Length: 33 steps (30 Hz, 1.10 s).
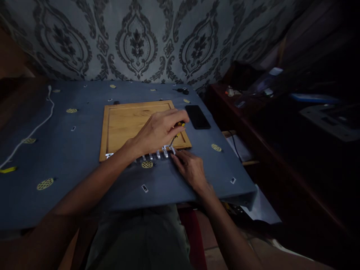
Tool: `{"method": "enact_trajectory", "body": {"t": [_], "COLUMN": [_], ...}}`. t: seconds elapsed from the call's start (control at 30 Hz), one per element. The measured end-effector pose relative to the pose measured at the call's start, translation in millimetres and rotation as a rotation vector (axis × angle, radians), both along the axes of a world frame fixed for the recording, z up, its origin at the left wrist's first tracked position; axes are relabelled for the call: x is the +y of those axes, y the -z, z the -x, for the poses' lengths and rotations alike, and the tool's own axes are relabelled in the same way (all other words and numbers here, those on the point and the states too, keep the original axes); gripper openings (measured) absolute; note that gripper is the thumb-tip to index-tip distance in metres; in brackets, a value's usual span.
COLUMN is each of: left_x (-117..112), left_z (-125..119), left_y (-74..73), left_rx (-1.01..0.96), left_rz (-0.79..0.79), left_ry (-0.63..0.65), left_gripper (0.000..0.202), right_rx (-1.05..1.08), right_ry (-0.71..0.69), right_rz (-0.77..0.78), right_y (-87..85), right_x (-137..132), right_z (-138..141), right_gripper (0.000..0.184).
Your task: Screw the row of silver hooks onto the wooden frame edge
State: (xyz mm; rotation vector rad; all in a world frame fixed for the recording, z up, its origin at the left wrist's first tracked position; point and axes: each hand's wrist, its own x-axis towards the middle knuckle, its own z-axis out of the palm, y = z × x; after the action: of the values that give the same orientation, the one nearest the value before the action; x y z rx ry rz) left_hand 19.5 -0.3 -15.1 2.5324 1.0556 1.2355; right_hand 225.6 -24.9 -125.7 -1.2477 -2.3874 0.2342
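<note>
A wooden board (pixel 126 123) with a raised frame lies on the table. Along its near edge runs a row of shiny metal hooks (pixel 158 154). My left hand (pixel 163 125) reaches across the board, fingers closed around a yellow and black screwdriver (pixel 179 131). The screwdriver's shaft points down, its tip at the right end of the hook row. My right hand (pixel 191 168) is at the board's near right edge, with thumb and fingers pressed together against the endmost hook. Its fingertips are partly hidden.
A black phone (pixel 197 117) lies right of the board. Behind it is a small dark object (pixel 182 90). A white cable (pixel 36 127) and a yellow item (pixel 8 170) are at the left. The blue tablecloth (pixel 174 191) hangs over the front edge; a dark red cabinet (pixel 270 165) stands right.
</note>
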Motion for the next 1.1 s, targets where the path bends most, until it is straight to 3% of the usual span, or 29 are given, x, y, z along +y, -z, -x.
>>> {"method": "enact_trajectory", "body": {"t": [0.23, 0.5, 0.77, 0.93, 1.1], "left_x": [-1.5, -2.4, -1.4, 0.4, 1.4], "left_z": [-1.7, -6.7, -6.2, -3.7, -5.6], "left_y": [0.1, 5.3, -0.3, -2.0, 4.0], "left_rx": [-0.011, -0.038, -0.126, -0.105, -0.113], "left_rz": [-0.023, -0.112, 0.000, 0.046, -0.016], "left_ry": [0.006, -0.085, -0.006, 0.033, 0.011], "left_gripper": [0.006, 0.002, 0.018, 0.014, 0.007], "right_rx": [-0.015, -0.044, -0.034, -0.015, 0.005], "right_ry": [0.008, 0.023, 0.015, 0.005, 0.010], "right_rz": [0.013, 0.017, 0.020, 0.039, 0.021], "right_y": [-0.2, -1.2, -2.4, -3.3, -2.3], "right_x": [-0.1, -0.1, -0.9, -1.1, -1.2], "right_z": [0.1, 1.2, 0.5, 0.3, 0.9], "right_gripper": [0.041, 0.040, 0.039, 0.039, 0.039]}}
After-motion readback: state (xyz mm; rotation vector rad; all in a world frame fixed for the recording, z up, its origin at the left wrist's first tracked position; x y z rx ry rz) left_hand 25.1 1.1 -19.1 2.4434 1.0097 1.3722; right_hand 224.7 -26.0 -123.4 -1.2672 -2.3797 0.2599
